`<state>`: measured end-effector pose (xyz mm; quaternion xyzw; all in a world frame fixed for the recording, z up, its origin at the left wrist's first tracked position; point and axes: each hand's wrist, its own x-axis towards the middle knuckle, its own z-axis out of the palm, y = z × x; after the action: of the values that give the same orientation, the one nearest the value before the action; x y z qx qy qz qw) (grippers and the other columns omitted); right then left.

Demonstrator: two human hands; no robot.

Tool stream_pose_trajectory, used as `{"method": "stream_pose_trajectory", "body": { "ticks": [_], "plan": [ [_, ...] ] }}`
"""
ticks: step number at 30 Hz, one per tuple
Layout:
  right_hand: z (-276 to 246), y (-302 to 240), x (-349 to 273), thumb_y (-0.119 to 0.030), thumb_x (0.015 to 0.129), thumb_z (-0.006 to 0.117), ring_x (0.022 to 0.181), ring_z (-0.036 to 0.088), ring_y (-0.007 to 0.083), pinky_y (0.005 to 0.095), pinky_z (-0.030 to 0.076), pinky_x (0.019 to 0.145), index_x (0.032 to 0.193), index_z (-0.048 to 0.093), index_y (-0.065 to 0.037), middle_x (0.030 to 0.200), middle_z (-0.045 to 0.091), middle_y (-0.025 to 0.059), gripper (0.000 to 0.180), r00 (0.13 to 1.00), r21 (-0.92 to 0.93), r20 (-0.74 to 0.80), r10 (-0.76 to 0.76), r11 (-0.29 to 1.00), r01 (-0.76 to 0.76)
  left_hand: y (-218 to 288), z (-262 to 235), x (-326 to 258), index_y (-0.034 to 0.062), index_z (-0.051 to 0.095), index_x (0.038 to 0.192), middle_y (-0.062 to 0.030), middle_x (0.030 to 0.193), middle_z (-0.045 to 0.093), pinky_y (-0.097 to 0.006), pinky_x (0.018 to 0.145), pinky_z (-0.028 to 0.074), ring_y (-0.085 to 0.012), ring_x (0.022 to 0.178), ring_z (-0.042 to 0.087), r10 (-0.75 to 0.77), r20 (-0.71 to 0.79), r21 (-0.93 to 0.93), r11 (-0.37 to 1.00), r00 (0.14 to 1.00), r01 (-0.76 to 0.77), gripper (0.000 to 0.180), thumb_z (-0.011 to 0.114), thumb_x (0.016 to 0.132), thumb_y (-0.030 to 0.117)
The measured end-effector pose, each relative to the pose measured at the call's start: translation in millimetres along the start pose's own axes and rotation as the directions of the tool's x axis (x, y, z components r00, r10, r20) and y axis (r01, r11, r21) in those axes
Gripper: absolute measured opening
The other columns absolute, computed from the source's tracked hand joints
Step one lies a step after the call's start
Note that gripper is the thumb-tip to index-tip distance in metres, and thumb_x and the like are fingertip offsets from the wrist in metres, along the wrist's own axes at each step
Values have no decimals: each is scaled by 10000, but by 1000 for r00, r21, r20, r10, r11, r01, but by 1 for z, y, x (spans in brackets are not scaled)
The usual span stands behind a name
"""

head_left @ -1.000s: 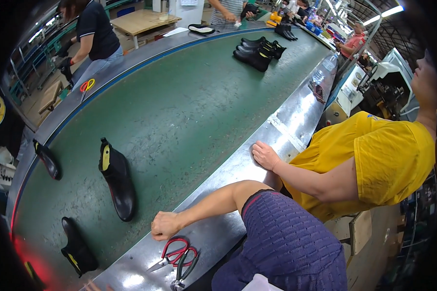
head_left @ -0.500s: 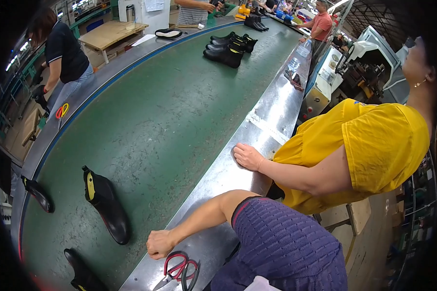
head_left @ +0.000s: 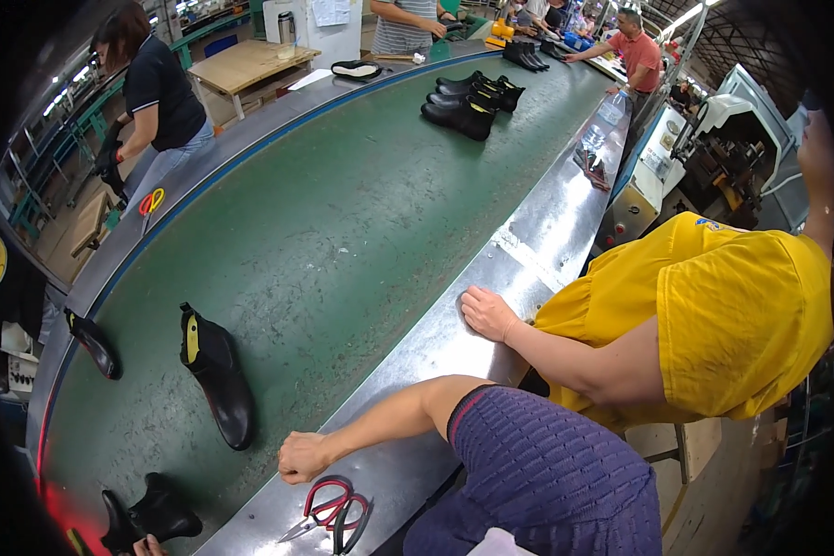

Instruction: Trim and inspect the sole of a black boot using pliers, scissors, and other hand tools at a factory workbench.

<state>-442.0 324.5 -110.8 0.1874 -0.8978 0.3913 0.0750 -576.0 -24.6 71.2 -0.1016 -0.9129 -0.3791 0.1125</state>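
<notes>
My right hand, at the end of a bare forearm below a purple sleeve, is curled into a fist on the metal ledge. Beside it lie scissors with red and black handles. At the lower edge, the fingers of my left hand grip a black boot; the rest of that hand is cut off. A second dark boot shape touches it. Beyond them, a black ankle boot with yellow lining lies on the green belt.
Another black boot lies at the belt's left edge. Several boots stand farther up. A person in yellow rests a hand on the ledge to my right. Red-yellow scissors lie on the far ledge. Clear bottles stand on the near ledge.
My left hand has come into view at the lower edge, on a boot, and the boots there have shifted. The view has swung slightly left. My right fist stays on the ledge.
</notes>
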Motion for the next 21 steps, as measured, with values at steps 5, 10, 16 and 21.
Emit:
{"method": "stream_pose_trajectory", "body": {
  "ticks": [5, 10, 16, 21],
  "plan": [
    [0, -4, 3, -239, 734, 590, 622, 625, 349, 454, 494, 578, 612, 643, -50, 643, 627, 153, 231, 1000, 24, -5, -3, 1000, 3, 74, -34, -23, -13, 595, 977, -49, 702, 550, -267, 523, 382, -121, 579, 449, -219, -112, -301, 937, 969, 177, 229, 675, 900, 187],
    [-4, 2, -4, -252, 750, 598, 633, 629, 349, 455, 494, 581, 621, 651, -62, 650, 630, 153, 236, 998, 28, 3, 57, 998, -57, 114, -51, -70, -32, 588, 1008, -91, 740, 555, -245, 611, 401, -159, 682, 500, -143, -293, -98, 988, 945, 119, 210, 638, 920, 152],
    [-5, -4, 3, -274, 763, 604, 650, 633, 350, 461, 496, 590, 640, 666, -71, 666, 642, 147, 246, 1000, -36, 23, 11, 999, -11, 157, -74, -165, -28, 586, 1027, -104, 757, 562, -248, 635, 413, -168, 705, 513, -15, -343, -42, 999, 939, 0, 216, 631, 926, 158],
    [-4, -24, 13, -340, 784, 676, 735, 658, 299, 413, 507, 662, 846, 682, -78, 786, 679, 117, 269, 982, 463, 122, 142, 867, -183, 177, -90, -231, -25, 584, 1044, -115, 770, 568, -251, 655, 423, -176, 724, 524, 79, -394, 24, 997, 916, -76, 223, 626, 930, 162]
  ]
}}
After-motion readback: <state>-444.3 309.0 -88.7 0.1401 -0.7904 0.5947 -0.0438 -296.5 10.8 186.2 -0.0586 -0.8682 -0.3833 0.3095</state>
